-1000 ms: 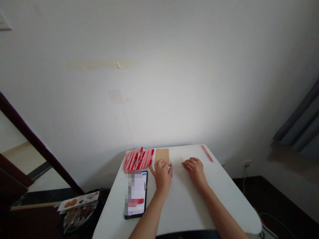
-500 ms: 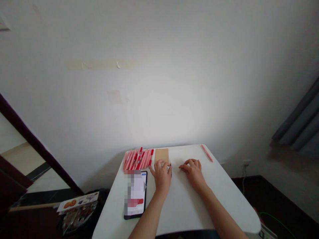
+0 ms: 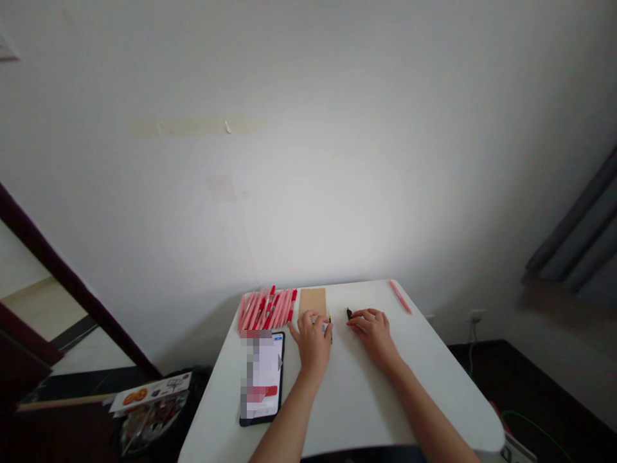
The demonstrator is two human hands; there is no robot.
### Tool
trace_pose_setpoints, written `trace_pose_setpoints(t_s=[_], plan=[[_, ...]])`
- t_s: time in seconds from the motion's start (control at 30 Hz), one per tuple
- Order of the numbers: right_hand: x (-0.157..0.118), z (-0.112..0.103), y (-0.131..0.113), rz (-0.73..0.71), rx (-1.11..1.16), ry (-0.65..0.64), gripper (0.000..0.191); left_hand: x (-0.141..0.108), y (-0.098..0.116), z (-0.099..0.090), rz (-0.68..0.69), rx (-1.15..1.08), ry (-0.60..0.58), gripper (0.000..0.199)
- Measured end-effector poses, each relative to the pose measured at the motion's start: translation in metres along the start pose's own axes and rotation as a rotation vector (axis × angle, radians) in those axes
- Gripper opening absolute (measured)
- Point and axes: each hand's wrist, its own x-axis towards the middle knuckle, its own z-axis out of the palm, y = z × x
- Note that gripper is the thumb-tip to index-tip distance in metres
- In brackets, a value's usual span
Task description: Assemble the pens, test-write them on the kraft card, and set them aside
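Note:
My left hand [image 3: 314, 344] lies over the near end of a brown paper-like sheet [image 3: 313, 299], its fingers spread and its thumb out to the side. A thin dark object [image 3: 331, 331], pen-like, shows beside its fingers, mostly covered. To the right, my right hand [image 3: 373, 333] pinches a small black object [image 3: 349, 314] between thumb and fingertips just above or on the white table [image 3: 357, 399]. Its exact kind is too small to make out.
Several pink and red pens [image 3: 267, 310] lie in a row at the back left. A phone [image 3: 264, 379] sits in front of them. One pink pen [image 3: 401, 297] is near the right edge. A filled bin [image 3: 154, 418] stands left of the table, and a wall [image 3: 337, 161] rises behind.
The small black object at my right fingertips, earlier mostly hidden, now sticks out beyond them. My left hand has stayed in place.

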Motion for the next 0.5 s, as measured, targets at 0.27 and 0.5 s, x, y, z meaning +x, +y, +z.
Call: trace_pose_setpoints(t_s=[0.27, 0.5], plan=[[0.0007, 0.0023, 0.0036, 0.023, 0.055, -0.012, 0.020, 0.0009, 0.0011, -0.0021, -0.011, 0.027, -0.013, 0.010], [0.0000, 0.0047, 0.0093, 0.105, 0.096, 0.091, 0.023, -0.0006, -0.0006, 0.0001, 0.019, 0.057, -0.024, 0.009]])
